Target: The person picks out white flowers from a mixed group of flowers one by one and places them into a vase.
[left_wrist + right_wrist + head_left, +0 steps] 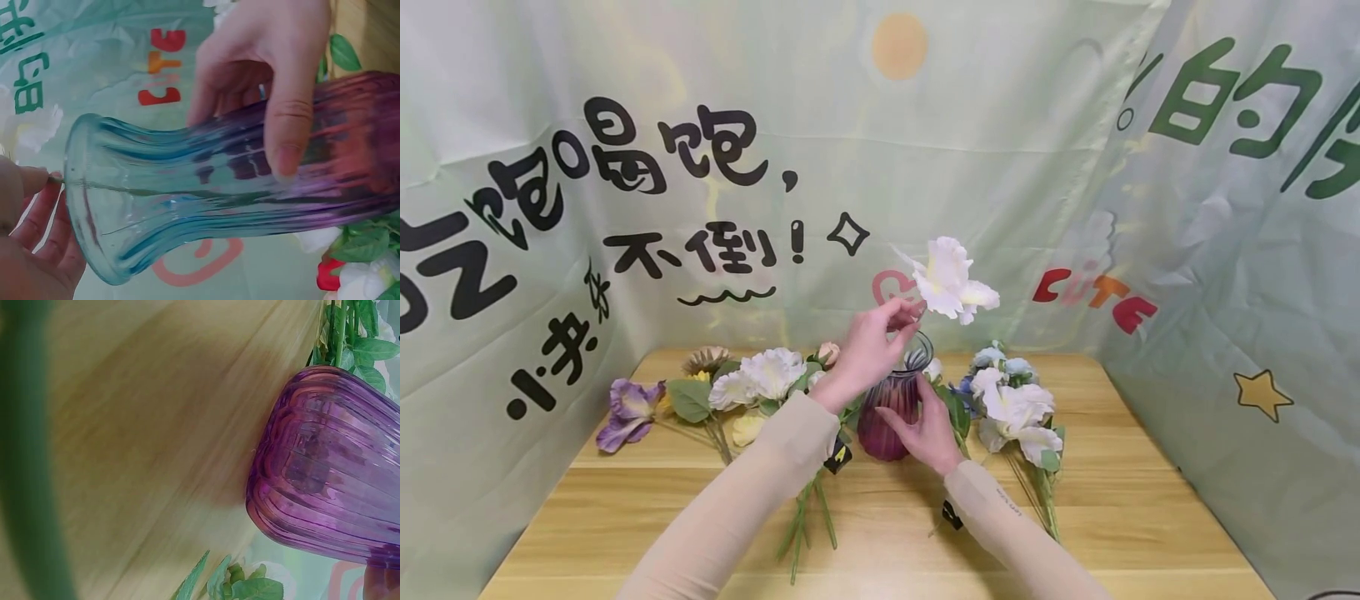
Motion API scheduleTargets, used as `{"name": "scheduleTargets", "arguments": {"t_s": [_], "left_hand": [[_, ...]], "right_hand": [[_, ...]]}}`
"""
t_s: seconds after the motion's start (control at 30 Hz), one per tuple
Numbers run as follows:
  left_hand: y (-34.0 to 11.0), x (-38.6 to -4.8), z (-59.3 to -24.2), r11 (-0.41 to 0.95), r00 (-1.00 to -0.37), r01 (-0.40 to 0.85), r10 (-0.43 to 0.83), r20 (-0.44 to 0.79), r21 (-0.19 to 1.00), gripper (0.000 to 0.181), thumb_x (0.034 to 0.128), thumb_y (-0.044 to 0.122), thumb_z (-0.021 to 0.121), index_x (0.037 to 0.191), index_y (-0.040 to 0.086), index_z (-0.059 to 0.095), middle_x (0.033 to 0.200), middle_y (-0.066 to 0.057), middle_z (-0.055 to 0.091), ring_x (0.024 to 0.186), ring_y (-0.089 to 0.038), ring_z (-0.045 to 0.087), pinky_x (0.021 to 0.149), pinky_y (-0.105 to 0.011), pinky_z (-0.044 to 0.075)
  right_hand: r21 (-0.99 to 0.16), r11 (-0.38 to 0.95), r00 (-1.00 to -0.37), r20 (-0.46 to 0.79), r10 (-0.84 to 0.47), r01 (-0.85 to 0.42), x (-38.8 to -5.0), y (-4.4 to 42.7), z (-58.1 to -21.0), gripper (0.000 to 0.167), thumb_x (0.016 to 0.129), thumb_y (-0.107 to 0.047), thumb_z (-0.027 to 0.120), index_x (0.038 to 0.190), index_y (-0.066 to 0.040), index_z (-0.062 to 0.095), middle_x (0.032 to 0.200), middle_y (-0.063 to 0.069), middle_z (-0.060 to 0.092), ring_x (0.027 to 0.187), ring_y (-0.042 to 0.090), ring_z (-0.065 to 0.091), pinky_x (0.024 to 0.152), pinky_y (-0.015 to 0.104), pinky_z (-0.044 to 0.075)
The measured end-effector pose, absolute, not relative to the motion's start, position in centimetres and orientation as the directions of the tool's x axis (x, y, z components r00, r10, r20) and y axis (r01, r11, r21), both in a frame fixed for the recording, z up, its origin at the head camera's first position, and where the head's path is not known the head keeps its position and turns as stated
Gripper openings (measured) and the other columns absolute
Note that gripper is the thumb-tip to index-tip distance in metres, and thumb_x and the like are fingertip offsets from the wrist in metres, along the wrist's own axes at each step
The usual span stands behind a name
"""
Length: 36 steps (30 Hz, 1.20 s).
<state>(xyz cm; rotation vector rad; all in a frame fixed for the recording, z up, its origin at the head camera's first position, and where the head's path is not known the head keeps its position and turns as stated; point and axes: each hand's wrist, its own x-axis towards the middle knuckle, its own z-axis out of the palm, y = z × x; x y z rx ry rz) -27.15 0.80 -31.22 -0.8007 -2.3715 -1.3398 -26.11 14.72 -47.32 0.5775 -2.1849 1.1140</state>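
Note:
A ribbed glass vase (880, 429), bluish at its flared mouth and purple-pink below, stands upright at the middle of the table. My right hand (928, 429) grips its body, with the thumb across the near side in the left wrist view. Above the mouth, my left hand (868, 346) pinches the stem of a white artificial flower (951, 279) with ruffled petals. Through the glass in the left wrist view, the thin stem (150, 189) runs down inside the vase. The purple base (312, 469) fills the right side of the right wrist view.
On the wooden table (880, 542), white flowers (767, 375) and a purple flower (628, 412) lie left of the vase. To its right lie white blooms (1018, 408) and blue ones (992, 358). Printed cloth (820, 150) hangs behind and at both sides.

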Motion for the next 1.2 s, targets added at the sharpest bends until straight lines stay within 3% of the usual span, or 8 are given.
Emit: {"name": "scheduleTargets", "arguments": {"t_s": [0.23, 0.33, 0.5, 0.63, 0.77, 1.03, 1.2], "left_hand": [[0.7, -27.1, -32.0, 0.495, -0.763, 0.647, 0.416, 0.495, 0.580, 0.018, 0.0970, 0.008, 0.066, 0.115, 0.008, 0.068, 0.105, -0.008, 0.076, 0.101, -0.022, 0.072, 0.094, -0.041, 0.058], [0.3, -27.1, -32.3, 0.549, -0.764, 0.645, 0.431, 0.481, 0.532, 0.027, 0.0932, 0.002, 0.068, 0.120, 0.007, 0.067, 0.116, -0.009, 0.074, 0.110, -0.025, 0.069, 0.097, -0.041, 0.057], [-0.9, -27.3, -32.8, 0.571, -0.803, 0.596, 0.406, 0.437, 0.565, 0.044, 0.0898, -0.004, 0.064, 0.131, 0.010, 0.065, 0.137, -0.009, 0.065, 0.131, -0.029, 0.059, 0.109, -0.043, 0.050], [-1.5, -27.4, -33.4, 0.567, -0.821, 0.570, 0.367, 0.437, 0.595, 0.033, 0.0989, 0.009, 0.060, 0.132, 0.013, 0.065, 0.139, -0.006, 0.064, 0.132, -0.026, 0.058, 0.111, -0.044, 0.048], [-2.2, -27.5, -33.8, 0.566, -0.831, 0.553, 0.330, 0.447, 0.611, 0.033, 0.1008, 0.014, 0.059, 0.133, 0.015, 0.065, 0.139, -0.005, 0.064, 0.128, -0.025, 0.060, 0.106, -0.044, 0.051], [-3.4, -27.6, -34.3, 0.541, -0.848, 0.528, 0.299, 0.437, 0.654, 0.036, 0.1023, 0.017, 0.055, 0.137, 0.014, 0.061, 0.143, -0.007, 0.061, 0.135, -0.028, 0.055, 0.115, -0.047, 0.044], [-4.4, -27.7, -34.4, 0.533, -0.860, 0.508, 0.273, 0.431, 0.677, 0.036, 0.1029, 0.017, 0.054, 0.138, 0.013, 0.061, 0.143, -0.008, 0.061, 0.133, -0.029, 0.056, 0.114, -0.049, 0.045]], "right_hand": [[-0.576, 0.534, -0.725, 0.681, -0.106, -0.619, -26.2, 14.7, -47.4, 0.052, 0.084, -0.025, 0.083, 0.121, -0.005, 0.053, 0.101, 0.010, 0.069, 0.090, 0.021, 0.069, 0.076, 0.041, 0.057], [-0.602, 0.522, -0.747, 0.656, -0.108, -0.604, -26.2, 14.6, -47.5, 0.056, 0.085, -0.026, 0.082, 0.128, -0.007, 0.053, 0.113, 0.011, 0.070, 0.102, 0.024, 0.069, 0.087, 0.043, 0.058], [-0.615, 0.502, -0.753, 0.646, -0.120, -0.608, -26.1, 14.6, -47.6, 0.061, 0.086, -0.026, 0.080, 0.137, -0.011, 0.051, 0.127, 0.012, 0.068, 0.115, 0.027, 0.067, 0.097, 0.045, 0.056], [-0.557, 0.496, -0.694, 0.706, -0.139, -0.666, -26.2, 14.7, -47.7, 0.053, 0.086, -0.021, 0.081, 0.130, -0.008, 0.055, 0.115, 0.012, 0.070, 0.103, 0.025, 0.069, 0.087, 0.042, 0.057], [-0.528, 0.508, -0.672, 0.726, -0.147, -0.681, -26.3, 14.7, -47.8, 0.043, 0.085, -0.021, 0.082, 0.119, -0.008, 0.058, 0.102, 0.009, 0.070, 0.090, 0.021, 0.068, 0.077, 0.039, 0.056], [-0.544, 0.488, -0.678, 0.720, -0.146, -0.683, -26.2, 14.7, -47.7, 0.048, 0.085, -0.019, 0.082, 0.124, -0.006, 0.057, 0.105, 0.011, 0.070, 0.092, 0.023, 0.069, 0.080, 0.040, 0.058], [-0.557, 0.494, -0.694, 0.706, -0.142, -0.668, -26.2, 14.7, -47.6, 0.053, 0.085, -0.021, 0.082, 0.128, -0.006, 0.055, 0.112, 0.013, 0.070, 0.099, 0.025, 0.070, 0.085, 0.041, 0.059]]}}
